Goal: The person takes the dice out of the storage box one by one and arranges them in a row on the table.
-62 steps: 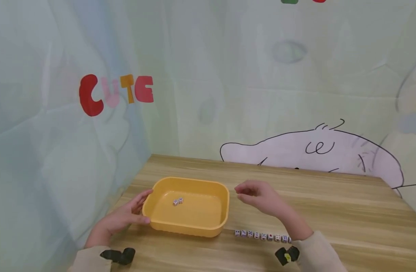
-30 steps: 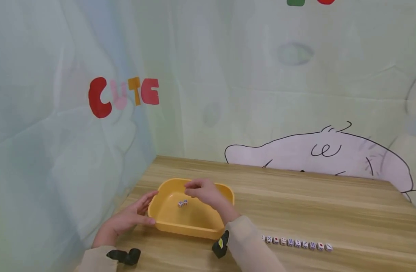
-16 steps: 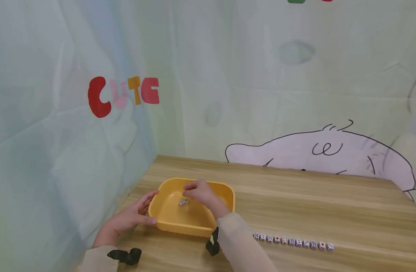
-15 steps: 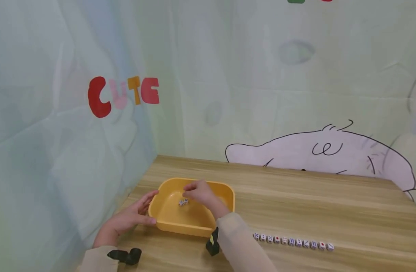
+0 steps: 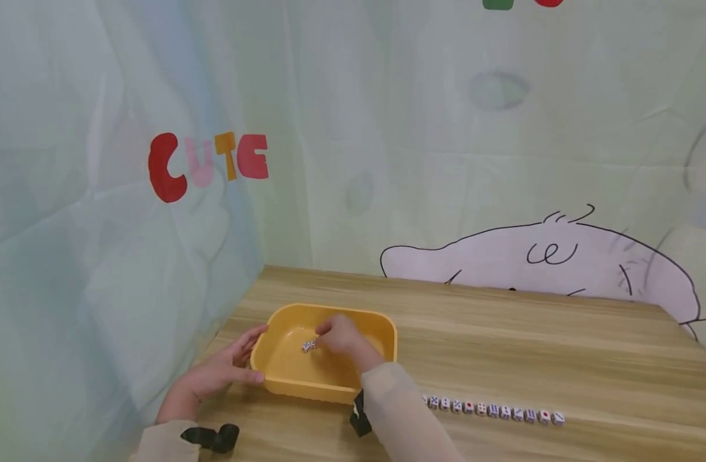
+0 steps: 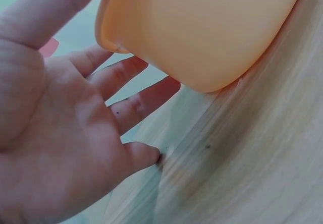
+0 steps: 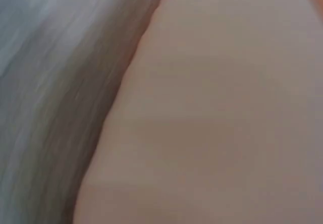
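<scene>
In the head view a yellow plastic tray (image 5: 324,390) stands on the table, with two white dice (image 5: 306,347) side by side on its floor. My left hand (image 5: 217,372) is at the tray's left end, thumb against the near rim and fingers along the outer side. The left wrist view shows those fingers (image 6: 144,103) fairly straight and spread, fingertips at the tray wall (image 6: 202,37). My right hand (image 5: 341,335) reaches down inside the tray, its fingertips right at the right-hand die and partly covering it. I cannot tell whether they pinch it.
To the right of the tray a straight row of several dice (image 5: 494,410) lies on the wooden table (image 5: 503,346); my right sleeve (image 5: 407,417) hides its left end. A printed cloth (image 5: 353,128) hangs behind and at left. The right wrist camera faces the blurred tray wall (image 7: 212,108).
From beyond the tray's right edge, my right hand has moved left over the tray and then down to the dice. My left hand keeps its place at the tray.
</scene>
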Available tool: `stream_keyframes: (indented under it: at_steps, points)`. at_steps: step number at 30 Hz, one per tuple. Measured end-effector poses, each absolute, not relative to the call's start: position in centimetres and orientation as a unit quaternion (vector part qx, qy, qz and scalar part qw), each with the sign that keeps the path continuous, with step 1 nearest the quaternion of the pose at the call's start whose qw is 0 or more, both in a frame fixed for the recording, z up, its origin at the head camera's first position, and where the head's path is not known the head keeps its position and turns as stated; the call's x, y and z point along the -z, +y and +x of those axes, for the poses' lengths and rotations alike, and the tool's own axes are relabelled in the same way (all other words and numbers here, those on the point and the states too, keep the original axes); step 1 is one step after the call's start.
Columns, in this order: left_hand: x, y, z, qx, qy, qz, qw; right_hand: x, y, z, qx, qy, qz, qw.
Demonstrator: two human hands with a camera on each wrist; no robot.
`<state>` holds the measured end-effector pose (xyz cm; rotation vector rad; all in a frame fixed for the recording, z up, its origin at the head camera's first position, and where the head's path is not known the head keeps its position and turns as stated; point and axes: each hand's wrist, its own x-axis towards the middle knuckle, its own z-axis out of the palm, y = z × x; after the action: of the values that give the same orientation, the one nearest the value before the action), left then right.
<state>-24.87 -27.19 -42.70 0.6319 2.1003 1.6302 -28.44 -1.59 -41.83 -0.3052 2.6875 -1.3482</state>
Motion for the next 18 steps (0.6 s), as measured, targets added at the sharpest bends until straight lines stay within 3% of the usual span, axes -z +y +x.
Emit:
stream_keyframes:
  at_steps: [18]
  points:
    - [42.99, -27.32, -24.98, -0.583, 0.751, 0.231, 0.205, 42.22, -2.12, -28.08, 0.381, 0.916, -0.102, 0.070]
